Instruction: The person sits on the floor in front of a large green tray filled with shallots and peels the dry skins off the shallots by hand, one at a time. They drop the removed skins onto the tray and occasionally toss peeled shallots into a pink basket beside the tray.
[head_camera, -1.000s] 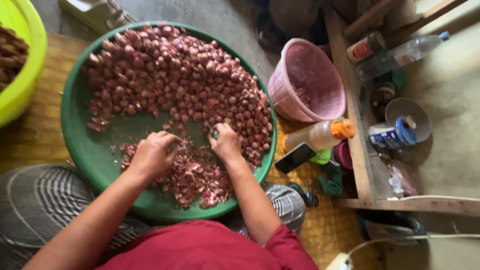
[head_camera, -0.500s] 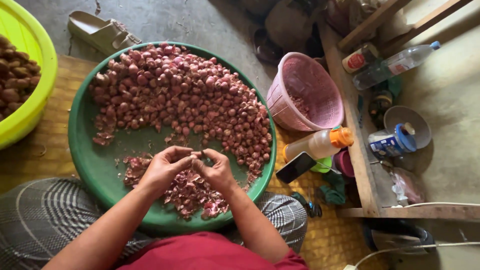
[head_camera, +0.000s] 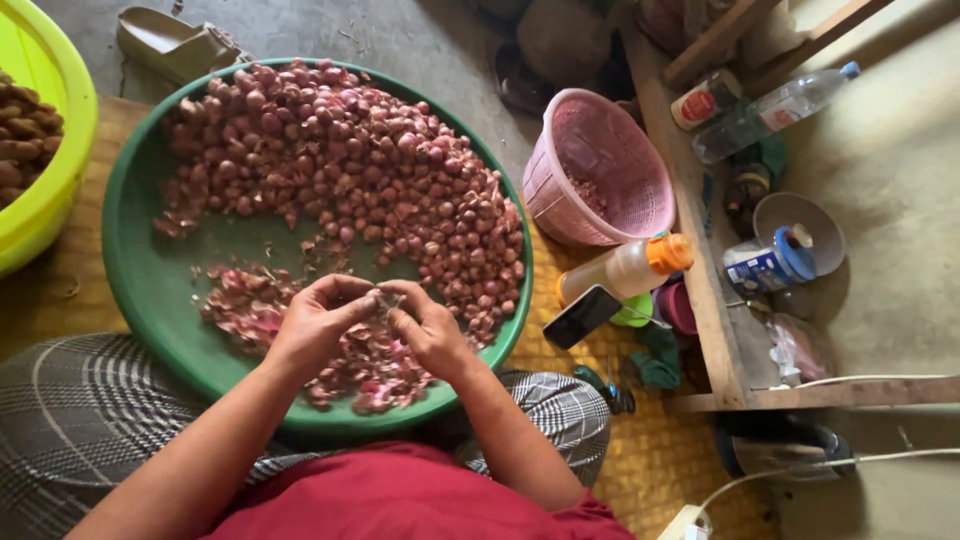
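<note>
A big green basin (head_camera: 150, 290) lies in front of me, its far half heaped with small reddish shallots (head_camera: 360, 170). A pile of pink peelings (head_camera: 360, 365) fills the near side. My left hand (head_camera: 315, 325) and my right hand (head_camera: 430, 330) meet above the peelings, fingertips pinched together on one small shallot (head_camera: 384, 300) between them. Most of that shallot is hidden by the fingers.
A yellow-green basin (head_camera: 45, 200) with brown pieces sits at the left. A pink plastic basket (head_camera: 600, 170) stands right of the green basin. Beside it lie a bottle with an orange cap (head_camera: 625, 268) and a phone (head_camera: 582, 316). A low wooden shelf (head_camera: 715, 300) holds bottles and cans.
A second ago both hands were down in the basin among the shallots. They have lifted and come together, holding one shallot between the fingertips.
</note>
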